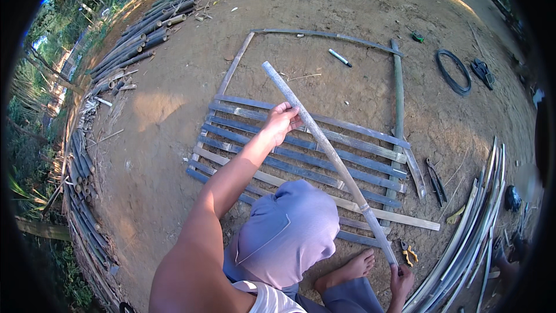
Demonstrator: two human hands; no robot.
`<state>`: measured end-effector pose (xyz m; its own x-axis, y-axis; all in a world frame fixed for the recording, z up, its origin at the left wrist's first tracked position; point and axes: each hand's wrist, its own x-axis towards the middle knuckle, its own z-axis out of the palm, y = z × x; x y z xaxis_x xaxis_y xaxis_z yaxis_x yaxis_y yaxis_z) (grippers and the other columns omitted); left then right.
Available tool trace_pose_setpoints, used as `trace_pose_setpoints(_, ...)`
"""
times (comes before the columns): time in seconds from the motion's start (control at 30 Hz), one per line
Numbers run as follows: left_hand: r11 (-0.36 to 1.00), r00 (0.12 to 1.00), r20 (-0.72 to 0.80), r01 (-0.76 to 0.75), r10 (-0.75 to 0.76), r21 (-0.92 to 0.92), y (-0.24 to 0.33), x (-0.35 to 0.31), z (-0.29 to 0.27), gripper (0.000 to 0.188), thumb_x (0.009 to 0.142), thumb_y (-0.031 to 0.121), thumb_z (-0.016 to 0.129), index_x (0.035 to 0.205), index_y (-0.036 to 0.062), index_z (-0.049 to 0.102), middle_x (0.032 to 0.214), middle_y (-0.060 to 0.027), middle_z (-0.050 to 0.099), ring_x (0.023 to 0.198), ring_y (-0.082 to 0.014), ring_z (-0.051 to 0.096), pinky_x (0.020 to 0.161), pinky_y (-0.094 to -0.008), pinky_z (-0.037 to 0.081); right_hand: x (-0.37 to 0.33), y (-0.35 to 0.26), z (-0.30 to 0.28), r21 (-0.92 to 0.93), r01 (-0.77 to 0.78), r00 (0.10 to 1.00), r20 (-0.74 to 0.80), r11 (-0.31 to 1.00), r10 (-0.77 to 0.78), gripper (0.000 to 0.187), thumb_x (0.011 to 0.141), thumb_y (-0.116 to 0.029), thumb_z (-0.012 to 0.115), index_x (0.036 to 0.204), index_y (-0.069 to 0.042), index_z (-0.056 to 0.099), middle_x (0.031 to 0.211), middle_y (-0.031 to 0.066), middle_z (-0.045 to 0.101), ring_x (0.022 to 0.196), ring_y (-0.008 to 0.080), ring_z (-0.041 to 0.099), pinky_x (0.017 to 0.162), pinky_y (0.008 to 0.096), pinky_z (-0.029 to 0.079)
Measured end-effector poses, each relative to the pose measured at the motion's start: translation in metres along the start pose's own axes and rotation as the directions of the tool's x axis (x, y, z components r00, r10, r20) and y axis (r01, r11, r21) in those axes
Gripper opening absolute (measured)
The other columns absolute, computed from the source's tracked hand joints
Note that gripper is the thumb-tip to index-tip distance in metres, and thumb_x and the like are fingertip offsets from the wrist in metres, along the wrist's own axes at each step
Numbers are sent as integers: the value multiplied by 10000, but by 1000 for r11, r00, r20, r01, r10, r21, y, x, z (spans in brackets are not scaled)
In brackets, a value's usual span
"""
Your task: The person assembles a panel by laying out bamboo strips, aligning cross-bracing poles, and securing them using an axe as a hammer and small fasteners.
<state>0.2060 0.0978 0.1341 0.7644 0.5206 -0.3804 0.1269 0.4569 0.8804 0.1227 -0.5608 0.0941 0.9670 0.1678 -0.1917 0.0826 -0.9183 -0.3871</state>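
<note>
Bamboo strip (329, 153) being pinched by left hand (281, 120), lower end being grasped by right hand (401, 280); placement among slats (382, 149) seemingly being prepared, aligning likely being needed.

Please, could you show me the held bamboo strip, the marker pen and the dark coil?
Held bamboo strip (331, 155): head view, middle of its length.
Marker pen (340, 58): head view, middle of its barrel.
Dark coil (460, 89): head view, lower bend.
</note>
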Motion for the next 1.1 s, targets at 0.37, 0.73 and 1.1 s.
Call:
trace_pose_setpoints(0.37,971,962,-269,-13,-53,-237,-4,77,-109,79,1027,111,621,1085,58,614,948,-38,646,863,-161,656,829,-331,619,123,-106,-85,79,416,909,-20,906,-416,431,786,24,755,1211,2,682,914,130,604,746,254,612,670,387,505)
trace_pose_setpoints(0.73,921,886,-424,8,-186,-389,-9,157,-224,122,1010,90,647,1119,40,625,1022,-81,666,967,-221,671,899,-385,615,265,-253,-89,50,438,899,2,897,-439,226,924,-151,735,1118,-37,759,785,99,579,716,203,574,651,347,438)
trace_pose_setpoints(1.1,781,773,-500,10,390,625,-21,147,-221,482,956,145,694,1387,-25,562,1328,-223,628,1144,-396,645,1003,-453,541,335,-272,-55,-39,542,839,85,839,-538,268,904,-249,766,1125,-97,769,849,164,671,783,328,661,720,412,497)
